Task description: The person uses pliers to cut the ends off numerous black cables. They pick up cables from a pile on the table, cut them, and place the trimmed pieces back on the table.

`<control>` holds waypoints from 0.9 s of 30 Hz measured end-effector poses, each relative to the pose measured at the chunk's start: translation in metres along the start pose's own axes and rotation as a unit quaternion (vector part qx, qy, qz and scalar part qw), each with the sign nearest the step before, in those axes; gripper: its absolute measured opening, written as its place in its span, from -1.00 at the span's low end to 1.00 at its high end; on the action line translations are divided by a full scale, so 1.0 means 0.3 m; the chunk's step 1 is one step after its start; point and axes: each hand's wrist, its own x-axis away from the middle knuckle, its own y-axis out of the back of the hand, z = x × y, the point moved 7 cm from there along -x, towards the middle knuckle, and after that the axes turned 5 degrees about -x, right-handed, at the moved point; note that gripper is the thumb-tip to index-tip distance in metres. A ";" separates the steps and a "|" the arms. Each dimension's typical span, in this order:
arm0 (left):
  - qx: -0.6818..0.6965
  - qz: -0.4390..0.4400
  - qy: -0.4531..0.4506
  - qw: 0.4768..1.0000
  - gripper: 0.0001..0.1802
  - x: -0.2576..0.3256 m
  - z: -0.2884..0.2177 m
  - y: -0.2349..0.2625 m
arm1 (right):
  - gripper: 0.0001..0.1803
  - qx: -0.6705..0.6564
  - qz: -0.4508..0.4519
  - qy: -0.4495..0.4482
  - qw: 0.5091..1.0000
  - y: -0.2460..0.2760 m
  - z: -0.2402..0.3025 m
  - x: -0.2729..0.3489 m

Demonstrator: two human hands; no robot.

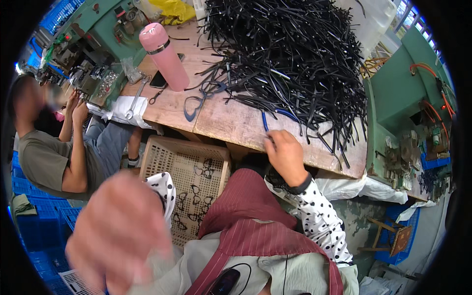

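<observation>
**Sorting of black spectacle arms at the desk edge: state of the work**

The right hand (286,156) rested at the near edge of the wooden desk (231,123), its fingers curled over the rim where the fringe of the black strip pile (290,54) ended. Whether that grip was closed on a strip could not be told; the fingertips were turned away from the camera. The left hand (115,231) was raised close to the lens and blurred, loosely curled; nothing could be made out in it, and how wide its grip stood could not be told.

Progress, as a judgement: little appeared done. The pile was large and covered most of the right half of the desk, while the perforated beige crate (194,172) below the desk edge held only a scatter of dark spectacle frames on its floor.

The strips nearest the right hand lay with their long axes running roughly from the far side of the desk toward the person, their near ends overhanging the edge; deeper in the pile they crossed in all directions.

A pink bottle (164,56) stood upright to the left of the pile. A seated person (54,152) worked at the far left.
</observation>
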 end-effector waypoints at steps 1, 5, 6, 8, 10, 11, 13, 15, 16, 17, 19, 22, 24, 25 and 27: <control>-0.185 0.038 0.062 0.980 -0.87 0.023 0.060 0.044 | -0.80 0.046 -0.007 0.022 0.999 -0.024 0.032 -0.049; -0.496 0.166 0.259 0.812 -0.65 0.309 0.524 0.248 | -0.73 0.156 0.002 -0.021 0.988 -0.159 -0.044 -0.127; -0.542 0.202 0.250 0.777 -0.60 0.397 0.611 0.285 | -0.75 0.164 0.007 -0.039 0.986 -0.191 -0.095 -0.130; -0.614 0.248 0.234 0.712 -0.52 0.553 0.710 0.361 | -0.79 0.185 0.024 -0.035 0.982 -0.211 -0.108 -0.146; -0.662 0.277 0.219 0.661 -0.48 0.636 0.741 0.400 | -0.81 0.188 0.051 -0.011 0.981 -0.188 -0.081 -0.142; -0.655 0.251 0.240 0.671 -0.49 0.643 0.748 0.419 | -0.82 0.192 0.065 -0.002 0.979 -0.173 -0.075 -0.137; -0.638 0.199 0.284 0.688 -0.51 0.654 0.756 0.446 | -0.86 0.173 0.078 -0.006 0.982 -0.141 -0.078 -0.134; -0.627 0.137 0.267 0.719 -0.52 0.653 0.736 0.454 | -0.87 0.153 0.095 -0.021 0.983 -0.094 -0.074 -0.135; -0.640 0.134 0.261 0.711 -0.53 0.655 0.726 0.455 | -0.87 0.154 0.107 -0.003 0.982 -0.065 -0.070 -0.147; -0.654 0.132 0.255 0.700 -0.53 0.659 0.715 0.464 | -0.88 0.153 0.101 0.029 0.983 -0.042 -0.070 -0.164; -0.711 0.157 0.275 0.629 -0.48 0.686 0.731 0.477 | -0.87 0.140 0.073 0.086 0.984 0.019 -0.084 -0.217; -0.763 0.155 0.300 0.552 -0.41 0.691 0.727 0.463 | -0.85 0.019 -0.014 0.100 0.995 0.147 -0.155 -0.305; -0.741 0.177 0.256 0.595 -0.40 0.661 0.710 0.373 | -0.84 -0.097 -0.065 0.037 0.993 0.248 -0.203 -0.316; -0.729 0.187 0.234 0.615 -0.39 0.639 0.696 0.314 | -0.82 -0.156 -0.076 -0.035 0.984 0.304 -0.222 -0.305; -0.682 0.234 0.195 0.665 -0.44 0.630 0.692 0.176 | -0.85 -0.243 -0.144 -0.090 0.955 0.407 -0.239 -0.236</control>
